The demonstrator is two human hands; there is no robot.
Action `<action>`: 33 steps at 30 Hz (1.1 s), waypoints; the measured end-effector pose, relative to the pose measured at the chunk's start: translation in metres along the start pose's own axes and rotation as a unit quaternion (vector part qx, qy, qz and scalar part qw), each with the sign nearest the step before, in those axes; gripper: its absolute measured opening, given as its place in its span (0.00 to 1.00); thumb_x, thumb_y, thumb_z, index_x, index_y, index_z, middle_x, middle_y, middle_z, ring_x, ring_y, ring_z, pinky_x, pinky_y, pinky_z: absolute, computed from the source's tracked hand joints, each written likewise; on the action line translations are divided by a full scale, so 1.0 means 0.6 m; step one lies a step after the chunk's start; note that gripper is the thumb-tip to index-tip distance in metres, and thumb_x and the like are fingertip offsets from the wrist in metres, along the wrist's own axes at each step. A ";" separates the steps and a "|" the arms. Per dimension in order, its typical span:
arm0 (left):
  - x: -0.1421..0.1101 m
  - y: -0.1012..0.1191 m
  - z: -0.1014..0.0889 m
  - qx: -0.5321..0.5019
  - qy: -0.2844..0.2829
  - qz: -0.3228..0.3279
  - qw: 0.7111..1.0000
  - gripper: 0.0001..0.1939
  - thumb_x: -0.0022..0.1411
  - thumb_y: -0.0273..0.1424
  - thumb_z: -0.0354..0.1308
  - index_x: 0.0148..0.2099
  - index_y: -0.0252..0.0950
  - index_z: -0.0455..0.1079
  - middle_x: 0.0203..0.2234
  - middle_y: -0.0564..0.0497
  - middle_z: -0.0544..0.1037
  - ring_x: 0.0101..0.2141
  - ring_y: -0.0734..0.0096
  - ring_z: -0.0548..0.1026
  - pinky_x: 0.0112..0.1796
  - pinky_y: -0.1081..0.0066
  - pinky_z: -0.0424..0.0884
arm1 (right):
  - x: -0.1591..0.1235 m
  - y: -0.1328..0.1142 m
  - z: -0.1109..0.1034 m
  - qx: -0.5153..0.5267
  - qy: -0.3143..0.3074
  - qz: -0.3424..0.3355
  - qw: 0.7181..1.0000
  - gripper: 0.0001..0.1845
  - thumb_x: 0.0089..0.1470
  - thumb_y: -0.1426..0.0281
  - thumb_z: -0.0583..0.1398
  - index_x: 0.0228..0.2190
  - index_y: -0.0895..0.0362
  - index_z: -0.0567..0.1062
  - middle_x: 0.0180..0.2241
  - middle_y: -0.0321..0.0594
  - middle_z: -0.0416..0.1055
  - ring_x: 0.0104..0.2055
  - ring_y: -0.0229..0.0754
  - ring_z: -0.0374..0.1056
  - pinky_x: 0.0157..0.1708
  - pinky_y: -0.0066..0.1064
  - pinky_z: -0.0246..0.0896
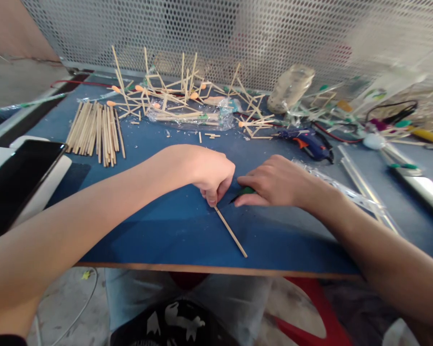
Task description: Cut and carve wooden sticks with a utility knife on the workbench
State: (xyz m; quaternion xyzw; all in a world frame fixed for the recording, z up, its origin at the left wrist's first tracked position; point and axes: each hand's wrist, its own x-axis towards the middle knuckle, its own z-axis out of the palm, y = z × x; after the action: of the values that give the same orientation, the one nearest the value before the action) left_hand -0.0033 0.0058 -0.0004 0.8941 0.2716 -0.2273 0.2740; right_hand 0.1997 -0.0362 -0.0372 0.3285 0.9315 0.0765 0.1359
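Observation:
My left hand (211,174) is closed in a fist-like pinch on the far end of a thin wooden stick (231,232) that lies on the blue table (173,230) and points toward the near edge. Right beside it, my right hand (274,182) is closed over a small green tool (243,192), pressed to the table close to the stick's held end. Only a bit of the green tool shows under the fingers.
A bundle of loose sticks (95,132) lies at the back left. Glued stick frames (173,96) pile along the mesh wall. A blue glue gun (308,142) lies at the back right, a dark tablet (18,180) at the left edge, clutter and cables at the far right.

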 end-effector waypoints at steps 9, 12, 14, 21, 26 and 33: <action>0.002 -0.003 -0.003 -0.005 -0.010 0.011 1.000 0.10 0.51 0.35 0.66 0.37 0.45 0.82 0.29 0.53 0.82 0.28 0.70 0.74 0.34 0.70 0.66 | -0.013 0.025 0.035 -0.072 0.135 -0.147 0.977 0.26 0.71 0.53 0.43 0.38 0.54 0.72 0.33 0.39 0.75 0.24 0.36 0.63 0.24 0.34 0.33; -0.003 0.001 -0.004 -0.005 0.001 0.022 1.000 0.08 0.53 0.33 0.63 0.36 0.42 0.82 0.28 0.53 0.82 0.26 0.70 0.73 0.30 0.71 0.64 | -0.017 0.019 0.028 -0.056 0.166 -0.169 0.970 0.21 0.71 0.57 0.47 0.35 0.54 0.72 0.28 0.36 0.70 0.26 0.36 0.64 0.23 0.34 0.35; -0.005 0.003 -0.004 -0.005 0.003 0.015 1.000 0.08 0.53 0.33 0.63 0.35 0.42 0.82 0.27 0.53 0.82 0.25 0.70 0.73 0.28 0.71 0.63 | -0.017 0.013 0.024 -0.031 0.176 -0.172 0.969 0.20 0.71 0.58 0.48 0.35 0.54 0.72 0.25 0.34 0.68 0.25 0.36 0.62 0.24 0.34 0.37; -0.004 0.005 -0.004 0.007 0.003 0.005 1.000 0.07 0.53 0.33 0.63 0.35 0.43 0.82 0.27 0.54 0.81 0.24 0.72 0.71 0.29 0.71 0.62 | -0.014 0.015 0.031 0.029 0.162 -0.161 0.973 0.22 0.71 0.56 0.48 0.32 0.55 0.71 0.25 0.36 0.69 0.25 0.37 0.63 0.25 0.34 0.39; -0.006 0.007 -0.004 0.010 0.004 0.005 1.000 0.09 0.53 0.33 0.62 0.37 0.42 0.82 0.27 0.53 0.81 0.24 0.72 0.70 0.30 0.70 0.63 | -0.013 0.016 0.031 0.029 0.143 -0.149 0.978 0.22 0.70 0.55 0.47 0.38 0.54 0.73 0.25 0.36 0.71 0.25 0.37 0.64 0.25 0.34 0.37; -0.009 0.007 -0.003 0.007 0.009 0.013 1.000 0.08 0.53 0.33 0.63 0.36 0.42 0.82 0.27 0.54 0.82 0.23 0.73 0.71 0.26 0.72 0.61 | -0.007 0.015 0.031 0.035 0.166 -0.163 0.972 0.21 0.70 0.55 0.49 0.40 0.55 0.74 0.25 0.35 0.70 0.26 0.37 0.64 0.25 0.34 0.38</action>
State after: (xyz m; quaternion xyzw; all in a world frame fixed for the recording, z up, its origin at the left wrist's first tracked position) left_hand -0.0041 0.0022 0.0054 0.9015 0.2610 -0.2176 0.2679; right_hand 0.2137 -0.0310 -0.0520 0.1600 0.9841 0.0738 -0.0215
